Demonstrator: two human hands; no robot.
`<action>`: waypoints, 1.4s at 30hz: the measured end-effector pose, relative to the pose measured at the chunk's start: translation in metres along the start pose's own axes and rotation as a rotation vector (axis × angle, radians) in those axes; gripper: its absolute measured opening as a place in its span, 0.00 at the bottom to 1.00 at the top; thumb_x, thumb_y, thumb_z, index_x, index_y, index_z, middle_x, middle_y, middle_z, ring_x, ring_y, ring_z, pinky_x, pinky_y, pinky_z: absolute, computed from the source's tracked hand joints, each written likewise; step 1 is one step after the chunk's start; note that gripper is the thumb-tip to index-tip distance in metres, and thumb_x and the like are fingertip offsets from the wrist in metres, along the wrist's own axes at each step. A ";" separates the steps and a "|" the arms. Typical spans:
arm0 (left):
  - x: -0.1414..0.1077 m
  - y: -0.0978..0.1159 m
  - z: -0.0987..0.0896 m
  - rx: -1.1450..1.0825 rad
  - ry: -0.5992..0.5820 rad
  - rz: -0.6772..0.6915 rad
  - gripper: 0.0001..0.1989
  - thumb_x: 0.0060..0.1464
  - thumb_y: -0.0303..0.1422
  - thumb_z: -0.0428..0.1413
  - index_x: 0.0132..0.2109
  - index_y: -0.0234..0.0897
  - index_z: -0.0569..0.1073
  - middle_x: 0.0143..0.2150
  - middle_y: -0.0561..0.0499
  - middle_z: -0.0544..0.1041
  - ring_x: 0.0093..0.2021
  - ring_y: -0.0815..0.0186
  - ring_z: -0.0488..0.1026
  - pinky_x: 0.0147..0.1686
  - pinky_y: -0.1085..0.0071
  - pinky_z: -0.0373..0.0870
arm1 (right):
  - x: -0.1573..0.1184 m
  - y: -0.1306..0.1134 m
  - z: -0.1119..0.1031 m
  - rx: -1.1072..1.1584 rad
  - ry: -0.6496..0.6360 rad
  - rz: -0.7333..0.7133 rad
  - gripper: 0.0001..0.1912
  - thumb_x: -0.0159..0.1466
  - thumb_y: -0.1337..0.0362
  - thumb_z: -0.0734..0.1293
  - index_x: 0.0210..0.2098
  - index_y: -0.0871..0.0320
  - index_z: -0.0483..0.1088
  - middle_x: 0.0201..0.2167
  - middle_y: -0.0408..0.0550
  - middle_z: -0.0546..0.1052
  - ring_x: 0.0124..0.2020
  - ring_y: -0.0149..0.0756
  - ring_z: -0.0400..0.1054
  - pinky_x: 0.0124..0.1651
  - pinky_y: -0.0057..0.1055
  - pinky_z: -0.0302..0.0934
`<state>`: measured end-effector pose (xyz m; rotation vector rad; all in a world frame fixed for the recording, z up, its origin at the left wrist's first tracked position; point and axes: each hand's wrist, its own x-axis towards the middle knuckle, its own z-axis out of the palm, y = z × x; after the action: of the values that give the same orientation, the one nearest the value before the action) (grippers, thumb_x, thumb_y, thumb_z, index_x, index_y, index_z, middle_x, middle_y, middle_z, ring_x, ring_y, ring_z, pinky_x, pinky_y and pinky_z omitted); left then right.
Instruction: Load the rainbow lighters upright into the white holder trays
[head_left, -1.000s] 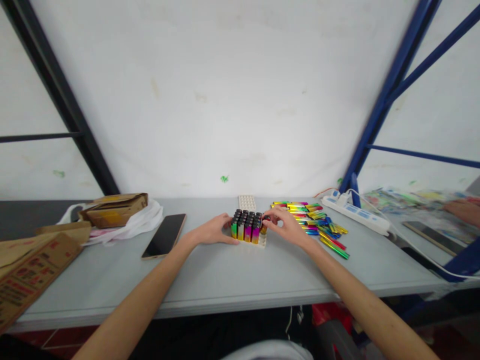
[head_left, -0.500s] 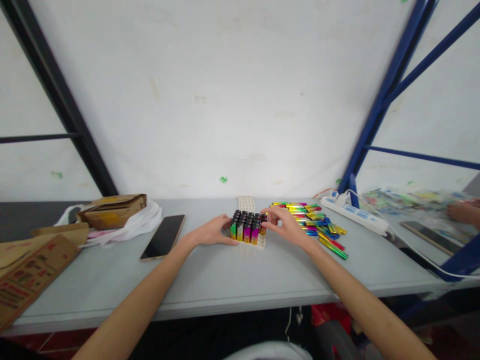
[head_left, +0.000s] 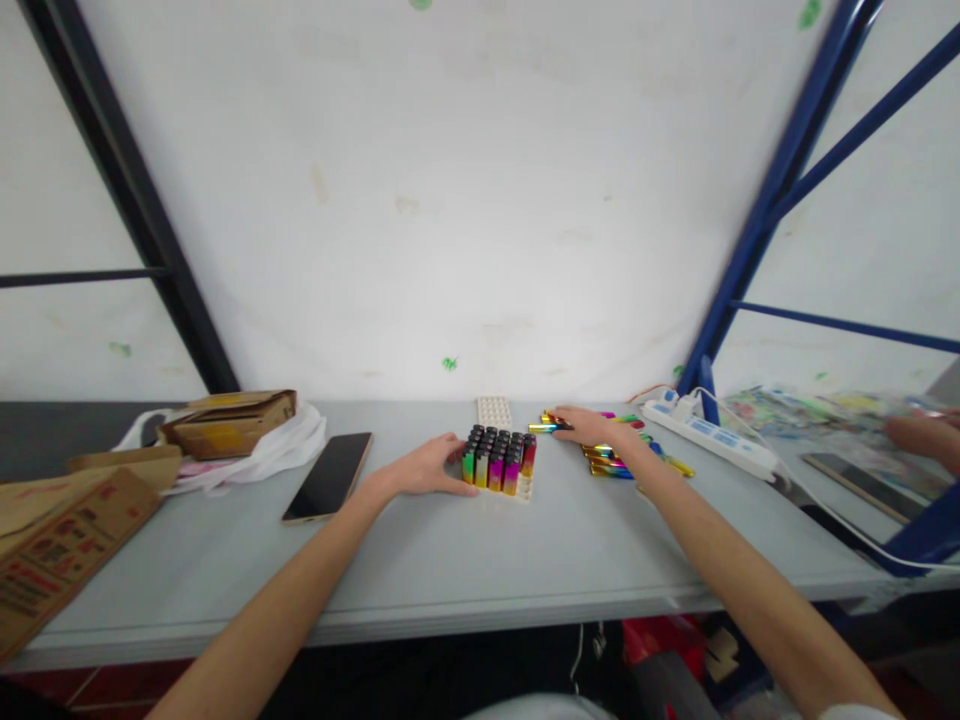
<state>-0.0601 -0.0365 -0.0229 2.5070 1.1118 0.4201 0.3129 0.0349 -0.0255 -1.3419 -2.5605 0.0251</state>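
Observation:
Upright lighters (head_left: pixel 496 462), with black tops and shiny rainbow bodies, stand in close rows in a white pegged tray (head_left: pixel 526 488). Some holes at the tray's right front corner hold nothing. My left hand (head_left: pixel 429 467) grips the block at its left end, fingers behind and thumb along the front. To the right, my right hand (head_left: pixel 589 427) is over a loose heap of metallic lighters (head_left: pixel 611 462). One lighter (head_left: pixel 541 428) sticks out to the left between its fingers and thumb; the hand covers part of the heap.
A second white tray (head_left: pixel 493 410) lies behind, near the wall. At left are a phone (head_left: pixel 328 477), a plastic bag with a cardboard box (head_left: pixel 229 425), and another box (head_left: pixel 82 540). A power strip (head_left: pixel 709 433) lies at right; beyond the blue frame shows another person's hand (head_left: pixel 926 440).
My right hand has left the lighter at the tray's right end, which now stands upright there, and has moved right onto the loose heap. My left hand stays at the tray.

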 end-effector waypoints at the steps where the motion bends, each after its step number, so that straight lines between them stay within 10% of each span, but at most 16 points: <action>1: 0.000 0.000 0.000 -0.001 0.000 -0.002 0.33 0.45 0.59 0.65 0.46 0.36 0.76 0.42 0.48 0.74 0.41 0.55 0.72 0.42 0.64 0.70 | 0.000 -0.001 0.002 -0.001 -0.029 -0.007 0.19 0.65 0.63 0.70 0.55 0.59 0.75 0.54 0.59 0.78 0.54 0.49 0.72 0.59 0.42 0.63; 23: -0.001 0.000 0.000 -0.003 0.017 -0.003 0.32 0.45 0.58 0.65 0.46 0.37 0.76 0.42 0.47 0.75 0.42 0.54 0.73 0.42 0.64 0.71 | -0.042 -0.040 -0.013 0.103 0.076 -0.091 0.09 0.67 0.60 0.69 0.43 0.55 0.79 0.39 0.52 0.80 0.40 0.45 0.73 0.48 0.38 0.63; 35: -0.001 0.001 0.000 -0.020 0.020 0.002 0.33 0.44 0.59 0.65 0.46 0.36 0.76 0.42 0.48 0.75 0.42 0.54 0.73 0.42 0.64 0.71 | -0.024 -0.090 -0.029 1.152 0.623 0.314 0.24 0.59 0.40 0.70 0.33 0.55 0.69 0.32 0.45 0.74 0.34 0.35 0.68 0.37 0.32 0.67; 42: 0.000 -0.001 0.001 -0.001 0.010 0.000 0.32 0.45 0.59 0.65 0.46 0.36 0.76 0.42 0.48 0.74 0.42 0.54 0.72 0.43 0.63 0.70 | -0.027 -0.112 -0.005 1.522 0.349 0.266 0.24 0.60 0.42 0.71 0.45 0.51 0.64 0.29 0.39 0.73 0.27 0.33 0.70 0.35 0.34 0.70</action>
<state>-0.0600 -0.0358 -0.0239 2.5063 1.1155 0.4338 0.2387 -0.0519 -0.0116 -0.8192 -1.2758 1.3066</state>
